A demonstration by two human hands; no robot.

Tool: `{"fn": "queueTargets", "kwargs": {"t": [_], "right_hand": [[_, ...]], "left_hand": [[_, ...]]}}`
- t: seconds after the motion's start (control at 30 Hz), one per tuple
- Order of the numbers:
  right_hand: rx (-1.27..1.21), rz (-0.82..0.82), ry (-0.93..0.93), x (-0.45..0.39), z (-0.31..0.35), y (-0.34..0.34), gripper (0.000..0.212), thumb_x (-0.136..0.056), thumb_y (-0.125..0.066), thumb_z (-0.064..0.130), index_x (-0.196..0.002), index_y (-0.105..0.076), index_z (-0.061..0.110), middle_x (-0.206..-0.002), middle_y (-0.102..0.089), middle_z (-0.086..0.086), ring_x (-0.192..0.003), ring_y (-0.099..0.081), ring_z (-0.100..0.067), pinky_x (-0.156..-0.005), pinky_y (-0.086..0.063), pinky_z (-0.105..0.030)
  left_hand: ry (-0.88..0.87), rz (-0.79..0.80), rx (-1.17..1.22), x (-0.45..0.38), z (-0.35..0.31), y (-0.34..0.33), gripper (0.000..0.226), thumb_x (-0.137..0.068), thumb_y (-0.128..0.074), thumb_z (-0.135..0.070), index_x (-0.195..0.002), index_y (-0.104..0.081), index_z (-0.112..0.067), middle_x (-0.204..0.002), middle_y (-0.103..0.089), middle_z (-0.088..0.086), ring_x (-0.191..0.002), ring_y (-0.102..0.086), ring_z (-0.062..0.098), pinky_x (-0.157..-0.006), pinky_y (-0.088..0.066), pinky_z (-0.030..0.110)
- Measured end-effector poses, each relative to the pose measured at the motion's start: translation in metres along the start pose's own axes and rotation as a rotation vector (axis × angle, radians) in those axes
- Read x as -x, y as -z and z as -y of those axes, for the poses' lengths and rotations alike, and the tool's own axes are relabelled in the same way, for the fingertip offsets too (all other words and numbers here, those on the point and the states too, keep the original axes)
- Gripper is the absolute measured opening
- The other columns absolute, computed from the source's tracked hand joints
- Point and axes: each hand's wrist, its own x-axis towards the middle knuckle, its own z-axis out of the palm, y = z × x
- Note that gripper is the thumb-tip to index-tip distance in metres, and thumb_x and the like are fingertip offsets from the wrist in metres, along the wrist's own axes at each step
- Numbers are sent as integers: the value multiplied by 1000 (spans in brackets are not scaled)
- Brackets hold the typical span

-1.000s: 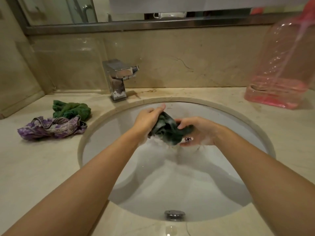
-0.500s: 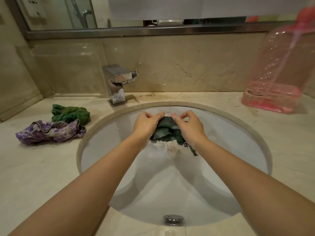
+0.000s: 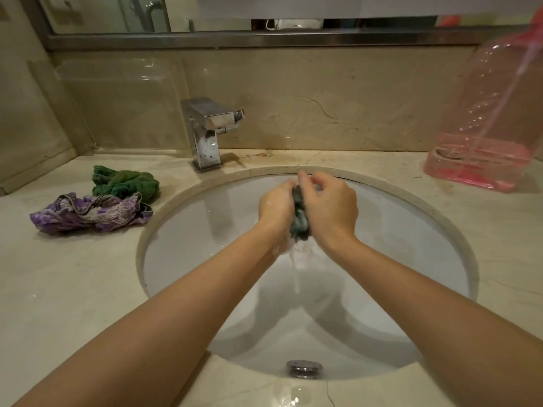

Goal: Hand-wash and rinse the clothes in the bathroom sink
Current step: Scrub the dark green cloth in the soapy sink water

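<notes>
Marble desk (image 3: 73,289) with inset sink (image 3: 382,201): a dark green garment (image 3: 299,221) is squeezed between both hands (image 3: 305,211) above the basin, water draining. Two garments, green (image 3: 126,183) and purple (image 3: 88,212), are left unwashed far left, apparently.

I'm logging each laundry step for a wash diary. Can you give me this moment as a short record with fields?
place: bathroom sink set in a marble counter
left hand: grips the dark green garment
right hand: grips the same garment
dark green garment: bunched between both hands above the basin, water streaming from it
faucet: no water visibly running
waiting clothes: green cloth and purple patterned cloth on the counter left of the basin, touching
pink bottle: on the counter at right, little liquid left
</notes>
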Motion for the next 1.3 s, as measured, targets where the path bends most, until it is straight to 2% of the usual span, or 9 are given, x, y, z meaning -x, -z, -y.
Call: {"fn": "queueTargets", "kwargs": {"t": [0.1, 0.23, 0.4, 0.57, 0.7, 0.87, 1.03, 1.2, 1.3], "right_hand": [[-79, -25, 155, 22, 12, -12, 35, -95, -53, 34, -67, -58, 15, -58, -57, -2, -59, -53, -23, -53, -36, -33], [19, 52, -121, -2, -5, -6, 39, -98, -49, 33, -62, -50, 19, -60, -54, 2, -66, -53, -23, -53, -34, -31], [-149, -22, 119, 23, 14, -9, 39, -97, -54, 27, -59, -43, 24, -52, -43, 6, -56, -45, -19, -54, -34, -33], [-63, 19, -91, 1, -3, -3, 43, -98, -50, 28, -56, -45, 22, -54, -47, 4, -60, -48, -20, -57, -35, -35], [-161, -24, 101, 21, 8, -10, 41, -97, -53, 24, -57, -44, 19, -50, -42, 4, -53, -42, -18, -52, -32, -33], [-71, -33, -63, 2, -9, -2, 49, -98, -52, 24, -52, -34, 21, -49, -34, 4, -56, -36, -19, -53, -25, -35], [-160, -46, 196, 23, 10, -15, 41, -94, -53, 25, -55, -44, 18, -48, -40, -2, -52, -40, -25, -51, -30, -36], [48, 2, -54, 1, -17, 0, 47, -98, -50, 26, -54, -35, 18, -51, -37, 2, -59, -40, -24, -52, -26, -36], [-38, -13, 238, 20, 3, -7, 41, -94, -49, 31, -56, -38, 18, -48, -37, 1, -50, -40, -23, -49, -26, -35]], "left_hand": [[-39, -53, -21, 0, -7, 10, 38, -101, -43, -17, -65, -50, -9, -42, -50, -2, -36, -46, 9, -36, -33, 12], [-91, -66, -135, 12, 4, 4, 31, -99, -49, -32, -78, -64, -15, -72, -66, 10, -70, -66, 29, -63, -57, 42], [-6, -174, -4, -13, 0, 9, 33, -102, -46, -27, -75, -58, -10, -59, -55, 3, -50, -54, 16, -43, -42, 20], [-109, -66, -152, 7, 11, 3, 33, -101, -45, -36, -87, -65, -13, -84, -69, 14, -79, -67, 30, -63, -57, 38], [-1, -144, -30, -13, 2, 8, 33, -102, -44, -27, -107, -67, -3, -67, -62, 4, -60, -60, 18, -48, -46, 24], [27, 8, -97, 8, 14, 1, 36, -101, -42, -34, -104, -66, -7, -86, -68, 15, -74, -65, 27, -50, -50, 28], [34, -24, 36, -5, 0, 16, 32, -101, -39, -22, -77, -57, -10, -59, -58, 4, -62, -55, 20, -51, -46, 18], [59, 117, -112, 14, 13, 7, 32, -100, -43, -30, -87, -66, -12, -72, -65, 11, -63, -62, 23, -48, -46, 23], [31, 72, -83, 4, 0, 16, 38, -103, -35, -24, -71, -51, -13, -51, -53, 3, -48, -50, 15, -42, -39, 19]]}}
